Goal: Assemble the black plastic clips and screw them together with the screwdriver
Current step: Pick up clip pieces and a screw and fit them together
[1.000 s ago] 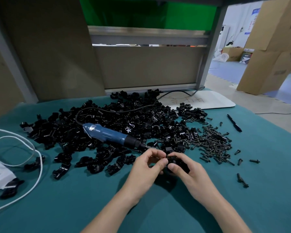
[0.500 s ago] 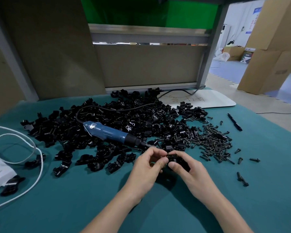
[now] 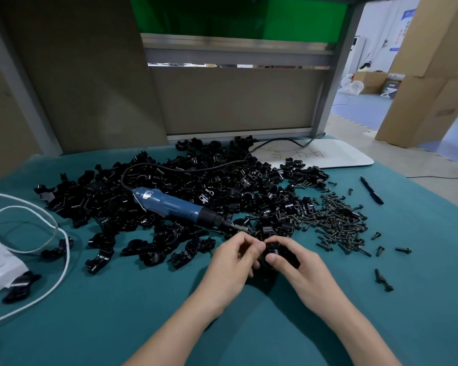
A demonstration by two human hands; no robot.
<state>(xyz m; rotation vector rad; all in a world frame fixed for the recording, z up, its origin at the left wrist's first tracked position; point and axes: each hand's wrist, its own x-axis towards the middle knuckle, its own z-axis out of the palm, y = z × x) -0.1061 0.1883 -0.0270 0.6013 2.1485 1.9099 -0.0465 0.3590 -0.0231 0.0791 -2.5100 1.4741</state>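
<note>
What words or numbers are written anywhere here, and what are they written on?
No text here is clear enough to quote.
white board: brownish handwritten marks, not legible.
blue screwdriver: a small label near its cord end, too small to read.
blue wall signs: far off and blurred, unreadable.

A black plastic clip [image 3: 280, 253] is pinched between the left hand [image 3: 230, 262] and the right hand [image 3: 299, 268]. Behind it is spread a heap of loose black clips [image 3: 196, 180], across which the blue screwdriver [image 3: 175, 204] is laid, bit toward the hands. Black screws [image 3: 339, 220] are piled at the heap's right.
</note>
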